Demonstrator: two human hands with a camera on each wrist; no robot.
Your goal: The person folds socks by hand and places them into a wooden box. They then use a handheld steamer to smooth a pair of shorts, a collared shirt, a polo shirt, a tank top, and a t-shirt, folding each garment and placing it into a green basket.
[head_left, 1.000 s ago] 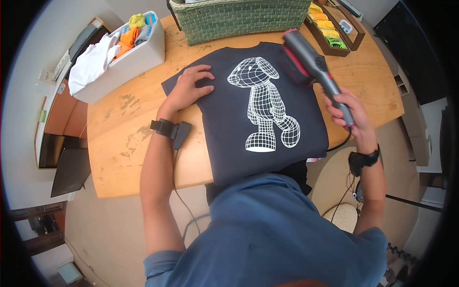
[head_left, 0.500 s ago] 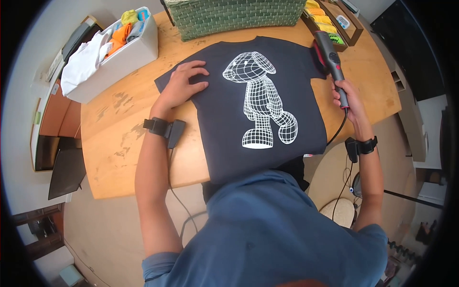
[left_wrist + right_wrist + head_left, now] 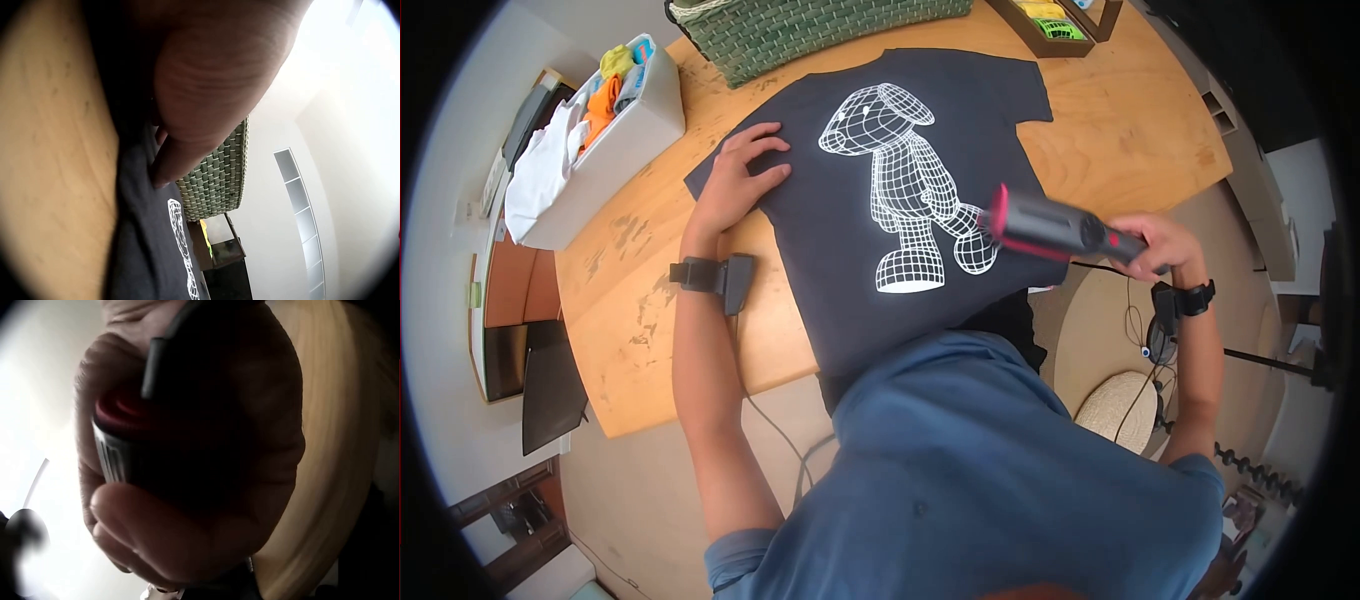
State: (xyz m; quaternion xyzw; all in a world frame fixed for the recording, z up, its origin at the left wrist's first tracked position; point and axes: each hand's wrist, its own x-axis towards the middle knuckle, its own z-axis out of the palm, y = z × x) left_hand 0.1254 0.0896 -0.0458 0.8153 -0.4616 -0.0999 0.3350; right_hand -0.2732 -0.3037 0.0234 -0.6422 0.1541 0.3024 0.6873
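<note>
A dark T-shirt (image 3: pixel 820 260) with a white wireframe dog figure lies spread on the wooden table, its hem at the near edge by the person's body. My left hand (image 3: pixel 738 182) rests with spread, relaxed fingers on the sleeve at the left; the left wrist view shows its fingertips on the dark cloth (image 3: pixel 144 244). In my right hand (image 3: pixel 1158 246) is the handle of a grey and red handheld garment steamer (image 3: pixel 1050 225), its head over the shirt's lower right part, beside the figure's foot. The right wrist view shows fingers wrapped round the handle's corded end (image 3: pixel 112 450).
A green woven basket (image 3: pixel 800 40) stands at the back. On the left is a white bin (image 3: pixel 640 130) of folded clothes. A wooden box (image 3: pixel 1055 45) with yellow packets sits back right. The steamer's cord (image 3: pixel 1100 267) trails past the table's (image 3: pixel 1130 150) near right edge.
The steamer went from the shirt's upper right to the right sleeve, then down and left to the lower right, turning sideways. My left hand stays on the left sleeve; the head view has shifted.
</note>
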